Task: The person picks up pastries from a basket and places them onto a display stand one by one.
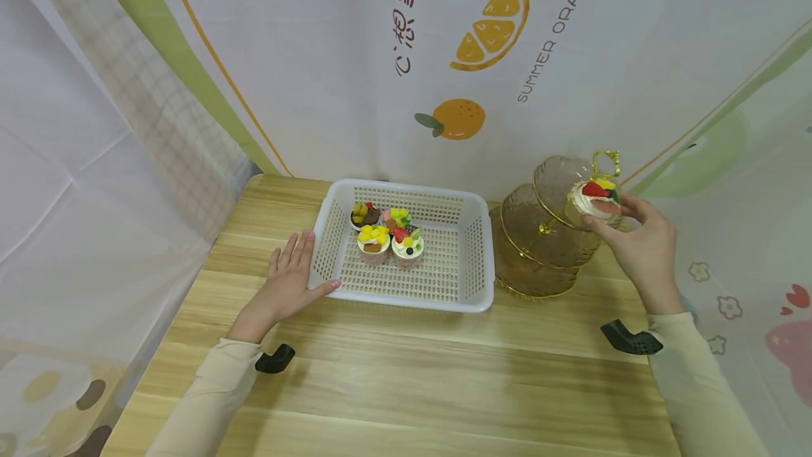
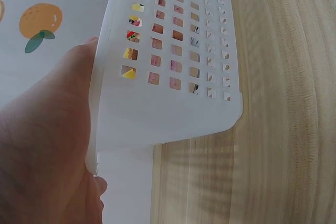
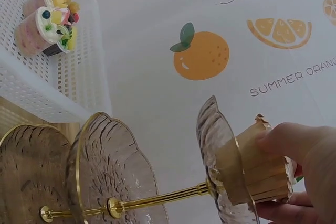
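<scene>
At the top tier of a three-tier stand (image 1: 536,231) with smoky, gold-rimmed plates, my right hand (image 1: 647,238) grips a cupcake (image 1: 596,199). White cream, strawberry and a yellow piece top it. In the right wrist view the cupcake's gold wrapper (image 3: 257,163) stands right at the top plate (image 3: 218,145), thumb and fingers around its sides. My left hand (image 1: 288,281) rests on the left corner of a white plastic basket (image 1: 406,300), its fingers straight along the rim. Inside the basket several fruit-topped dessert cups (image 1: 374,245) sit close together toward the left.
The stand is just right of the basket on a wooden table (image 1: 412,372). A white cloth (image 1: 317,55) printed with oranges hangs behind them. The stand's gold handle (image 1: 607,163) rises beside the cupcake. Black camera mounts (image 1: 631,338) stick out from both wrists.
</scene>
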`<move>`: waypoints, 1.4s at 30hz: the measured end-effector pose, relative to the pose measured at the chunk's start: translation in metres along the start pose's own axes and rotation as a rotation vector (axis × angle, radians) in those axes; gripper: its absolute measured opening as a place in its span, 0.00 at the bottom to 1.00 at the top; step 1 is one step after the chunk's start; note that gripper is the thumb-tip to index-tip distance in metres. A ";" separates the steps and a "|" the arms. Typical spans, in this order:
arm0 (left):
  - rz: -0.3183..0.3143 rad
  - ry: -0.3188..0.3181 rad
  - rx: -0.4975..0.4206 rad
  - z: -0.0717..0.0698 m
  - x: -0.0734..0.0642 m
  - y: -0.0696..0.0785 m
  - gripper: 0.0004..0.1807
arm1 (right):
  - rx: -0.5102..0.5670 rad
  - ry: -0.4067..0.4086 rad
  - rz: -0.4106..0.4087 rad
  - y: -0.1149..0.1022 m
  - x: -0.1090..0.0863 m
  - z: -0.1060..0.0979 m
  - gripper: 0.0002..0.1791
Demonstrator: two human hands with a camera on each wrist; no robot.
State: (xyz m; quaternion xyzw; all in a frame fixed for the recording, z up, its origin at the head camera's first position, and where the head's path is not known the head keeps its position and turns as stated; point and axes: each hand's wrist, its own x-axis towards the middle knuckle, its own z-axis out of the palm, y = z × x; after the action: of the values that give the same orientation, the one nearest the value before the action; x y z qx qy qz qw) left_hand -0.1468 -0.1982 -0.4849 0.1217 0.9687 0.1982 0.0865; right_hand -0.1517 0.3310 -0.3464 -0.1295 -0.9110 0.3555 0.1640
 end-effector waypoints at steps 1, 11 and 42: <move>0.000 0.001 -0.001 0.000 0.000 0.000 0.60 | -0.008 -0.001 0.002 0.000 0.000 0.001 0.44; 0.011 0.020 0.006 0.000 0.000 0.000 0.59 | -0.028 0.026 -0.011 0.002 -0.002 0.006 0.43; -0.009 0.017 0.009 0.001 0.000 0.001 0.60 | -0.019 0.230 -0.205 0.002 -0.035 0.012 0.49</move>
State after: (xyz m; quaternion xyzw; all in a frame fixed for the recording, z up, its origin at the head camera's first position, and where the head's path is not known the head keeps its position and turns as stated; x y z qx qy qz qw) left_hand -0.1466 -0.1973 -0.4853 0.1161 0.9709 0.1943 0.0785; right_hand -0.1243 0.3134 -0.3632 -0.0775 -0.8981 0.3109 0.3013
